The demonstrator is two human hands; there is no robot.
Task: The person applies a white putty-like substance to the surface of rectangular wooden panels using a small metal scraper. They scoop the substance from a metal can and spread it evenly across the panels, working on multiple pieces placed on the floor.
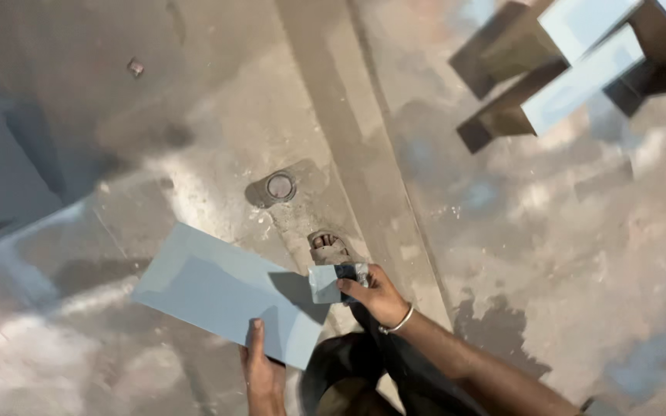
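- Now, the left hand pinches the near edge of a pale blue panel, thumb pressed flat on top, holding it tilted above the floor.
- Over at the panel's right corner, the right hand is clenched around a small pad, pale on one face and dark at the end under the fingers, with a bangle at the wrist.
- Pad and panel corner look to be touching, or very nearly; the shadow there makes it hard to be sure.
- By my reading, this is the rubbing or wiping step, worked at the panel's edge nearest the right hand.
- Next move, as I judge it, wants the left hand to keep the panel steady while the pad travels along the surface with even pressure.
- Just beyond the right hand, a sandalled foot shows on the floor, and a round drain cap lies further out.
- Well away, up past the right hand, more pale panels lean on dark frames.
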